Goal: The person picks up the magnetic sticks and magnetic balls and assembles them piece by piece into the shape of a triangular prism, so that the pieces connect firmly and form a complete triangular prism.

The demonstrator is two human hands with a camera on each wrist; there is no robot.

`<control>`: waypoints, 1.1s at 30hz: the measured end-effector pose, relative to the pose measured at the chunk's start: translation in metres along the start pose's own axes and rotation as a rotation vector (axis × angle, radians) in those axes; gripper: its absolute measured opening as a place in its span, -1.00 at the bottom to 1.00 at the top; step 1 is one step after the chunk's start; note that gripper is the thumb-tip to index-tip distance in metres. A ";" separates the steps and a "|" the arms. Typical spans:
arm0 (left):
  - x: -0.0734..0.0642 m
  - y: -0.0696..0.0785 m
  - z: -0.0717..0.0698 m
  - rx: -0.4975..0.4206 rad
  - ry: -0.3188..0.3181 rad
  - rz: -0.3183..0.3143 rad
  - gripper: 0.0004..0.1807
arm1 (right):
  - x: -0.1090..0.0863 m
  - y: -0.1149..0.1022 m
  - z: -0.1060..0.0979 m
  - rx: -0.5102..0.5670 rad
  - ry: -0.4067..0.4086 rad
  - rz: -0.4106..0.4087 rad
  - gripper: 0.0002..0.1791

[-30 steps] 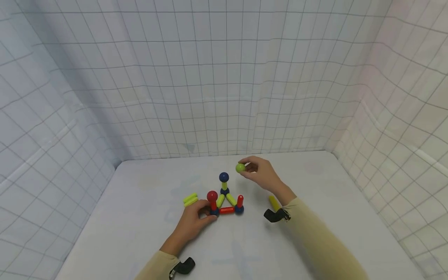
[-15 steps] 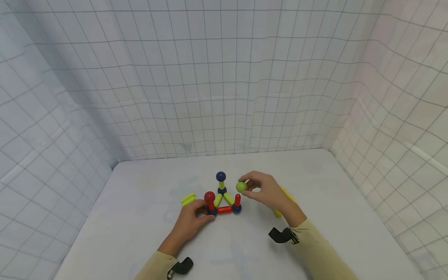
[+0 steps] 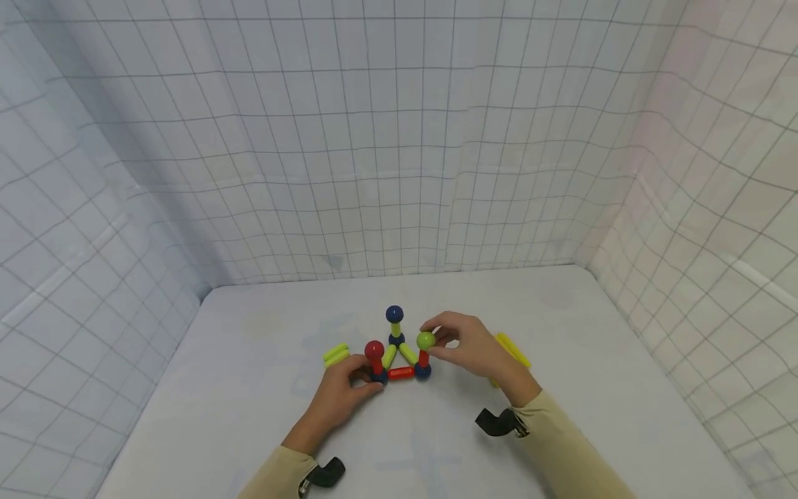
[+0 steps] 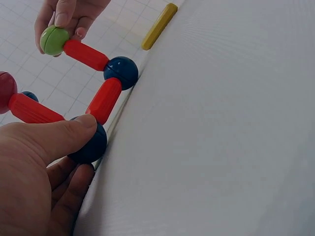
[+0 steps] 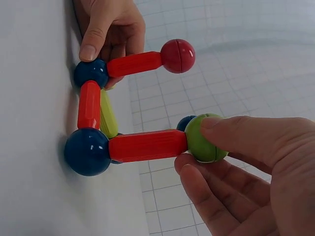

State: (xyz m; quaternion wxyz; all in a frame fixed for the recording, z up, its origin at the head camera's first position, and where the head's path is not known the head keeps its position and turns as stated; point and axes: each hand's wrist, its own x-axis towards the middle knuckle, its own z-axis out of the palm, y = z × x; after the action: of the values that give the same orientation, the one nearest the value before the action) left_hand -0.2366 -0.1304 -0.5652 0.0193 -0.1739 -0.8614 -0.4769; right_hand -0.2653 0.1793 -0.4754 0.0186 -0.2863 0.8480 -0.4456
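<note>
A triangular frame of magnetic rods and balls stands on the white table. My left hand (image 3: 339, 394) pinches the blue ball (image 4: 94, 146) at its front left corner, below an upright rod topped by a red ball (image 3: 374, 350). With thumb and fingers, my right hand (image 3: 470, 346) holds a green ball (image 5: 197, 135) at the top of the upright red rod (image 5: 147, 146) on the right corner's blue ball (image 5: 87, 152). A red rod (image 3: 401, 373) joins the two front corners. At the back corner, a yellow-green upright carries another blue ball (image 3: 395, 314).
Loose yellow-green rods (image 3: 337, 353) lie left of the frame, beyond my left hand. A yellow rod (image 3: 514, 349) lies on the table (image 3: 598, 388) to the right, with another yellow piece partly hidden by my right wrist. Grid-patterned white sheets (image 3: 399, 173) enclose the back and sides.
My right hand has brought the green ball toward me and down onto the top of the right upright red rod. The left hand keeps its hold on the corner ball.
</note>
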 end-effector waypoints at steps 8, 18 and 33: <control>0.001 0.000 -0.001 -0.005 0.008 -0.001 -0.61 | 0.002 0.000 0.003 -0.032 -0.010 -0.047 -0.60; 0.003 0.001 -0.002 -0.008 0.004 0.013 -0.63 | -0.004 0.006 -0.040 -0.133 0.024 0.087 -0.62; 0.003 0.000 -0.003 -0.018 -0.004 0.016 -0.64 | -0.018 0.028 -0.061 -0.364 -0.225 0.600 -0.88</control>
State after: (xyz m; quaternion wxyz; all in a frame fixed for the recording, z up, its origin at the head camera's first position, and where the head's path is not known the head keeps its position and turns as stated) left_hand -0.2395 -0.1321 -0.5636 0.0200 -0.1818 -0.8557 -0.4840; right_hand -0.2809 0.2460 -0.4641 0.1905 -0.0709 0.9523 -0.2278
